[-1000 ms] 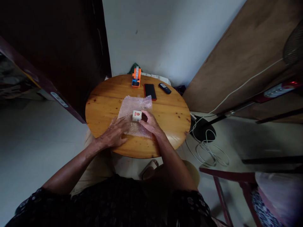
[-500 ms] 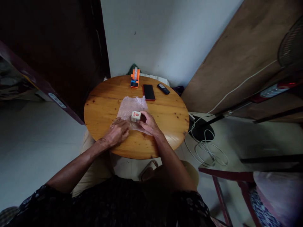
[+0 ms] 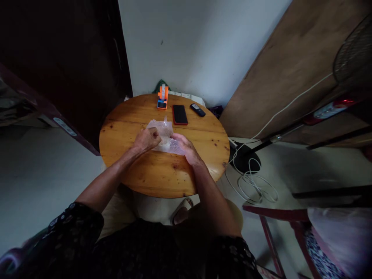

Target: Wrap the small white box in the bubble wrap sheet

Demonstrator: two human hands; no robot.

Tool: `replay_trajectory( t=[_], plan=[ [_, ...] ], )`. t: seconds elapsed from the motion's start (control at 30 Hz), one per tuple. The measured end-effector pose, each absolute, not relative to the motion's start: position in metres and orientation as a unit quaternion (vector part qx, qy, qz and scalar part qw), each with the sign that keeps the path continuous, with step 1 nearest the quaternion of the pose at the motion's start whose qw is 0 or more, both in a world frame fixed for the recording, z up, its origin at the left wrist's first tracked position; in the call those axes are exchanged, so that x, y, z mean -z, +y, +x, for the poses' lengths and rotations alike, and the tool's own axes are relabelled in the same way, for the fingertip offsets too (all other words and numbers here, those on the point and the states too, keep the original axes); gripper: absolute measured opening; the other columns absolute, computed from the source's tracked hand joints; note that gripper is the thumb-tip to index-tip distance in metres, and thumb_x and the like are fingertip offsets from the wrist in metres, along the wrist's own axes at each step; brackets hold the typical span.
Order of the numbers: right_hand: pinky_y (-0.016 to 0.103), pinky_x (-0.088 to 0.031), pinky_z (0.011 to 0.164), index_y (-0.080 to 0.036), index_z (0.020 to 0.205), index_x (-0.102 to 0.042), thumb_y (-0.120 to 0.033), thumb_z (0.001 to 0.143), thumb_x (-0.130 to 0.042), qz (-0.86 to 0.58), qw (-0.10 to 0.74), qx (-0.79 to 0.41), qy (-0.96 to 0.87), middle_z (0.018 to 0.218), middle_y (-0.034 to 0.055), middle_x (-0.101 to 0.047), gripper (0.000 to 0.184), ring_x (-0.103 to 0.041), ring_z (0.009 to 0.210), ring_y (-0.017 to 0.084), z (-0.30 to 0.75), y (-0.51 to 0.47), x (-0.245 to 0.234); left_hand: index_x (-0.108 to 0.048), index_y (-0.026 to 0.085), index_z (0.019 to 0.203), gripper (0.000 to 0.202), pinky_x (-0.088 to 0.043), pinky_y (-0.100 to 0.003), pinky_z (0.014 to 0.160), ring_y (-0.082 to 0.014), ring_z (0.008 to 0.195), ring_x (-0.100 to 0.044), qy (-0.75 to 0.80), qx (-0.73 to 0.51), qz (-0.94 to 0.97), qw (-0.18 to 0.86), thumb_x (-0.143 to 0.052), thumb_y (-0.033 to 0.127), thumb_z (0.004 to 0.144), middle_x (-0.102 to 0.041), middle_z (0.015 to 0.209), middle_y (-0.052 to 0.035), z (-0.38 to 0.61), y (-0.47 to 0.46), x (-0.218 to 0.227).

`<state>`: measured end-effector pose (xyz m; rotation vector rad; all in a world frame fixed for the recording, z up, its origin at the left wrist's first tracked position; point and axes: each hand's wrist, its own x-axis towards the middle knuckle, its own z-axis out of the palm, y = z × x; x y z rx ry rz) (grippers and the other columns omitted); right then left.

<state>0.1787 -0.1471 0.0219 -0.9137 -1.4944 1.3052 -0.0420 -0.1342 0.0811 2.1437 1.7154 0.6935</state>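
Note:
A sheet of bubble wrap [image 3: 159, 124] lies on the round wooden table [image 3: 139, 174], its near part folded up over the middle. The small box is covered by the wrap and shows only as a pale shape, if at all. My left hand [image 3: 147, 139] is closed in a fist-like pinch on the wrap's left side. On the right, my right hand [image 3: 186, 148] holds the wrap's side, with fingers reaching along its far edge; the thumb is hidden.
Toward the table's far side stand an orange and blue tape dispenser [image 3: 163, 97], a red-edged dark phone [image 3: 180, 115] and a small keypad phone [image 3: 198, 110]. A fan base [image 3: 245, 159] and coiled white cable [image 3: 257, 186] are on the floor at right.
The near part of the bubble wrap has been folded over the box, which was in plain sight before. My left hand has moved up and away from me, closing on the wrap.

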Motion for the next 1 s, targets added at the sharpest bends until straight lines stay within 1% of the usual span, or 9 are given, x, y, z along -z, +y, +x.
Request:
replay_trajectory(
  t=[0.07,0.13,0.27,0.37,0.53,0.67,0.73,0.83,1.0],
  plan=[
    [0.043,-0.050,0.103,-0.029,0.129,-0.061,-0.062,0.073,-0.074,-0.380,0.454,-0.534,-0.604,0.131,0.0046,-0.067,0.067,-0.062,0.121,0.027,0.180,-0.146,-0.022,-0.070,0.020,0.075,0.015,-0.047,-0.030,0.071,-0.0210,0.075,-0.064,0.605,-0.231,0.746,0.155,-0.057,0.025,0.073,-0.072,0.078,-0.0051,-0.040,-0.125,-0.080],
    [0.040,-0.052,0.098,-0.028,0.124,-0.063,-0.053,0.068,-0.081,-0.418,0.444,-0.518,-0.599,0.122,0.0037,-0.070,0.064,-0.066,0.111,0.025,0.178,-0.145,-0.020,-0.070,0.020,0.074,0.014,-0.047,-0.030,0.071,-0.0210,0.074,-0.064,0.608,-0.223,0.744,0.166,-0.057,0.024,0.071,-0.071,0.077,-0.0053,-0.039,-0.120,-0.079],
    [0.033,-0.053,0.078,-0.021,0.093,-0.068,-0.049,0.071,-0.075,-0.478,0.463,-0.489,-0.564,0.086,0.0010,-0.070,0.037,-0.065,0.081,0.019,0.169,-0.142,-0.013,-0.068,0.018,0.074,0.016,-0.045,-0.028,0.068,-0.0180,0.072,-0.060,0.585,-0.219,0.749,0.221,-0.056,0.027,0.069,-0.068,0.074,-0.0029,-0.043,-0.117,-0.076],
    [0.028,-0.048,0.066,-0.020,0.083,-0.065,-0.050,0.073,-0.071,-0.489,0.480,-0.479,-0.548,0.072,-0.0017,-0.064,0.032,-0.058,0.067,0.015,0.163,-0.141,-0.011,-0.068,0.017,0.080,0.021,-0.044,-0.027,0.065,-0.0173,0.073,-0.059,0.562,-0.226,0.748,0.270,-0.060,0.033,0.068,-0.067,0.077,-0.0010,-0.051,-0.119,-0.075],
    [0.025,-0.043,0.061,-0.019,0.080,-0.066,-0.048,0.073,-0.070,-0.499,0.490,-0.454,-0.552,0.069,-0.0020,-0.062,0.030,-0.055,0.064,0.013,0.159,-0.143,-0.015,-0.064,0.018,0.082,0.032,-0.043,-0.026,0.063,-0.0161,0.071,-0.057,0.546,-0.252,0.730,0.325,-0.072,0.045,0.066,-0.065,0.076,0.0006,-0.055,-0.117,-0.063],
    [0.027,-0.045,0.065,-0.019,0.087,-0.069,-0.047,0.070,-0.071,-0.502,0.498,-0.458,-0.539,0.078,0.0002,-0.068,0.033,-0.059,0.068,0.015,0.158,-0.143,-0.014,-0.060,0.016,0.071,0.021,-0.046,-0.025,0.067,-0.0144,0.074,-0.060,0.516,-0.323,0.692,0.389,-0.069,0.035,0.069,-0.068,0.084,-0.0028,-0.045,-0.114,-0.051],
    [0.028,-0.046,0.066,-0.019,0.092,-0.070,-0.047,0.068,-0.073,-0.507,0.498,-0.461,-0.532,0.081,0.0007,-0.069,0.037,-0.060,0.069,0.015,0.159,-0.142,-0.014,-0.058,0.016,0.067,0.018,-0.043,-0.023,0.063,-0.0122,0.068,-0.057,0.499,-0.346,0.684,0.404,-0.066,0.031,0.071,-0.066,0.077,-0.0014,-0.042,-0.115,-0.048],
    [0.028,-0.046,0.065,-0.019,0.095,-0.071,-0.047,0.067,-0.073,-0.515,0.497,-0.457,-0.529,0.079,-0.0001,-0.069,0.039,-0.059,0.067,0.015,0.159,-0.143,-0.015,-0.056,0.017,0.064,0.017,-0.035,-0.021,0.053,-0.0089,0.055,-0.045,0.499,-0.363,0.667,0.416,-0.064,0.029,0.074,-0.056,0.061,0.0029,-0.039,-0.117,-0.047],
    [0.028,-0.047,0.069,-0.018,0.098,-0.070,-0.044,0.068,-0.072,-0.515,0.512,-0.460,-0.511,0.077,-0.0010,-0.068,0.040,-0.060,0.068,0.015,0.159,-0.148,-0.020,-0.055,0.017,0.062,0.015,-0.033,-0.020,0.052,-0.0076,0.054,-0.042,0.507,-0.377,0.645,0.429,-0.065,0.024,0.071,-0.054,0.059,0.0042,-0.039,-0.118,-0.045]
  ],
)
